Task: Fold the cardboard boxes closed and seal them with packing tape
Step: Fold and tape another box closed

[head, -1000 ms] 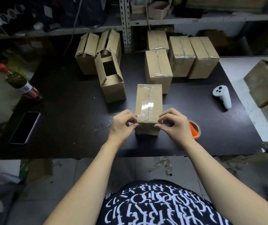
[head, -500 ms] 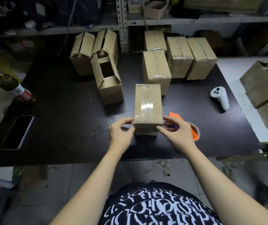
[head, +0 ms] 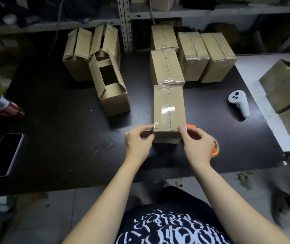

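A taped cardboard box (head: 169, 110) stands on the black table (head: 61, 138) in front of me, with clear tape along its top seam. My left hand (head: 137, 143) grips its near left corner with curled fingers. My right hand (head: 196, 145) grips the near right corner, thumb on the top edge. An orange tape dispenser (head: 214, 148) lies just behind my right hand, mostly hidden. Several sealed boxes (head: 191, 55) stand at the back. An open box (head: 109, 85) with raised flaps stands left of centre, two more unsealed boxes (head: 89, 48) behind it.
A white controller (head: 238, 103) lies on the right of the table. A phone (head: 5, 154) lies near the left front edge, and a red-capped bottle (head: 3, 106) beyond it. Larger cartons (head: 285, 85) sit on a white surface to the right. Metal shelving (head: 126, 23) rises behind.
Both hands have slid from the top of the box's near end down to its near corners. The box has moved slightly away from me.
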